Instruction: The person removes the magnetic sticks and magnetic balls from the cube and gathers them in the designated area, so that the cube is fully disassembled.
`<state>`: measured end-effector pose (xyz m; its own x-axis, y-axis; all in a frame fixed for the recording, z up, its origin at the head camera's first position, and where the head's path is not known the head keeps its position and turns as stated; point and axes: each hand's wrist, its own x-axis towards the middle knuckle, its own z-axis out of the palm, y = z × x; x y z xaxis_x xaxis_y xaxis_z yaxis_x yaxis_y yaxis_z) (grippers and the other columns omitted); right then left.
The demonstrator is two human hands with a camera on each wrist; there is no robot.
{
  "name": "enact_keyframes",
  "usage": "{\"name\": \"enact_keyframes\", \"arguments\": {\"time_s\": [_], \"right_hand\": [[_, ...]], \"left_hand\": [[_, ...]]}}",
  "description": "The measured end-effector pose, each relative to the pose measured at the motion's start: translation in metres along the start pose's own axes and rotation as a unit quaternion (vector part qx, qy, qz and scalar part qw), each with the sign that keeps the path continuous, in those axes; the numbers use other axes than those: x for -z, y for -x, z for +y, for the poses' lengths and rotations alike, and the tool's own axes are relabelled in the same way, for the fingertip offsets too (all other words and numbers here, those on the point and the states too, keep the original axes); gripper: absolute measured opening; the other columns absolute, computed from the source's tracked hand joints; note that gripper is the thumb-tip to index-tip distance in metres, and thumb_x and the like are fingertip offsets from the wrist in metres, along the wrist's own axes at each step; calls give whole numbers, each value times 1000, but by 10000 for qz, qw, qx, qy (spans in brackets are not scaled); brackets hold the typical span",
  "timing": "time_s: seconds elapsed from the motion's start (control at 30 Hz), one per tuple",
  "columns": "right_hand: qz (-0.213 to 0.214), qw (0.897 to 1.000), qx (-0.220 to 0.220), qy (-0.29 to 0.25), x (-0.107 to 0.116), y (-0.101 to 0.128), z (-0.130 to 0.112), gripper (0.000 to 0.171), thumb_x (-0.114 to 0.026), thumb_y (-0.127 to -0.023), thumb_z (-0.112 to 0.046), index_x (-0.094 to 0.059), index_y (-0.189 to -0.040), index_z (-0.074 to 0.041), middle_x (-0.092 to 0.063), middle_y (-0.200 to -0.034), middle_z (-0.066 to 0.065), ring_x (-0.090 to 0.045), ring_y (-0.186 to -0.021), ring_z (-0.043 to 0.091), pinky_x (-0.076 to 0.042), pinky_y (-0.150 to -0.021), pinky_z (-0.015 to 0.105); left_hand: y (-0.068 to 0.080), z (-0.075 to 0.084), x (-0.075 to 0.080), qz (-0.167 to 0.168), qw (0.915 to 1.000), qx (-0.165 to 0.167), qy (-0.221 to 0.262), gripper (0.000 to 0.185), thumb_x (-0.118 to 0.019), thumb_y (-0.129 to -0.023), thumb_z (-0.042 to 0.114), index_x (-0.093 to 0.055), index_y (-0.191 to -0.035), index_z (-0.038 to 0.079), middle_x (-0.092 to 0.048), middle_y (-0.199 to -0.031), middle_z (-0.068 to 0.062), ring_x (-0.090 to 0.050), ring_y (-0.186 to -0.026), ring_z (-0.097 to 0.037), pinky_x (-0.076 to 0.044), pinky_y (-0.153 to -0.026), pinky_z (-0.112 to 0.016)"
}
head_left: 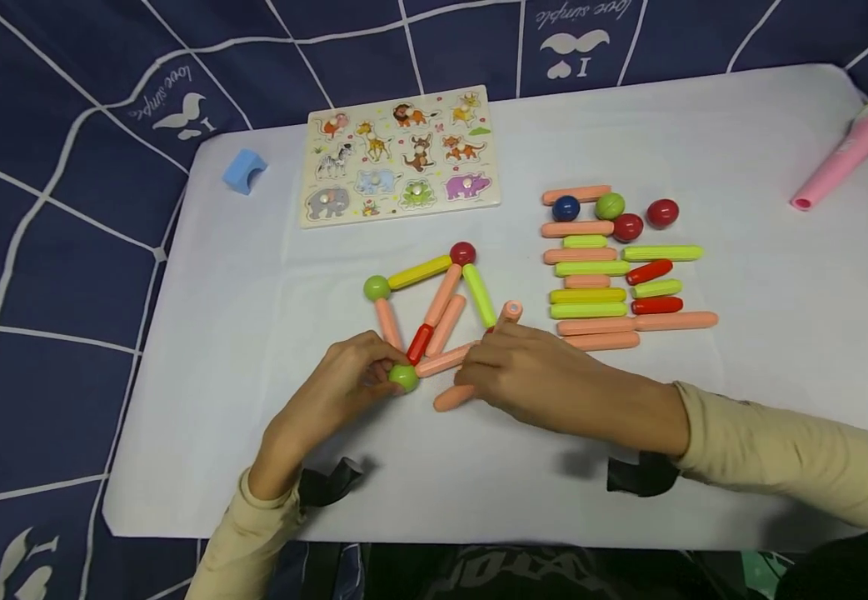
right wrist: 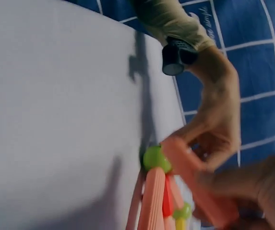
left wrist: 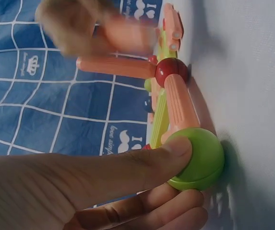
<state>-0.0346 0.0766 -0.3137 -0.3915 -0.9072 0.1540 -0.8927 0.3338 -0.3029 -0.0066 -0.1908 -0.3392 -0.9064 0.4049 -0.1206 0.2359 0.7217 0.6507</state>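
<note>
on the white worktop point(head_left: 202, 417), left hand point(head_left: 340, 377) pinches round green plastic ball point(head_left: 404, 379), right hand point(head_left: 527, 365) holds peach plastic stick point(head_left: 453, 398); likely joining step, next needs alignment.

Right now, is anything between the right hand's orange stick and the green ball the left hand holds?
Nothing visible stands between the orange stick in the right hand and the green ball. The left hand covers only part of the ball.
</note>
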Motion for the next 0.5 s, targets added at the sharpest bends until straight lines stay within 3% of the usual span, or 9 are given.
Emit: {"name": "enact_keyframes", "arguments": {"time_s": [0.1, 0.17, 0.27, 0.37, 0.5], "right_hand": [[184, 9952, 49, -965, 5, 31, 12, 23, -78, -86, -21, -73, -109, -20, -69, -103, -12, -61, -97, 8, -50, -87, 30], [354, 9918, -194, -1209, 8, 57, 25, 26, -77, -87, -24, -73, -113, -24, -68, -106, -16, -60, -99, 7, -49, -86, 30], [640, 9897, -899, -910, 14, 98, 48, 38, -85, -77, -16, -73, -112, -23, -69, -106, -14, -61, -100, 9, -48, -88, 33], [791, 9791, -1841, -361, 20, 135, 68, 50, -90, -63, -3, -75, -108, -18, -70, -103, -9, -60, -95, 10, -46, -86, 21], [857, 9562, -2798, 11, 22, 173, 85, 48, -90, -61, 1, -76, -104, -13, -71, -98, -3, -58, -90, 12, -32, -82, 1]], "left_hand": [[0, -1, 0, -43, 10000, 44, 25, 32, -85, -70, -6, -74, -99, 5, -63, -86, -1, -60, -74, -10, -55, -66, -27], [0, -1, 0, -68, 10000, 36, 46, 32, -85, -70, -7, -74, -99, 4, -63, -86, -1, -60, -75, -10, -55, -66, -28], [-1, -1, 2, -87, 9999, -6, 88, 32, -85, -70, -7, -74, -99, 5, -63, -87, 0, -60, -75, -10, -55, -66, -29], [-2, -1, 4, -104, 9999, -6, 130, 32, -85, -71, -6, -74, -99, 5, -64, -87, 0, -60, -74, -10, -55, -66, -29], [-3, -1, 5, -195, 9996, 103, 175, 33, -84, -71, -6, -74, -100, 6, -63, -87, 1, -60, -75, -11, -55, -67, -27]]}}
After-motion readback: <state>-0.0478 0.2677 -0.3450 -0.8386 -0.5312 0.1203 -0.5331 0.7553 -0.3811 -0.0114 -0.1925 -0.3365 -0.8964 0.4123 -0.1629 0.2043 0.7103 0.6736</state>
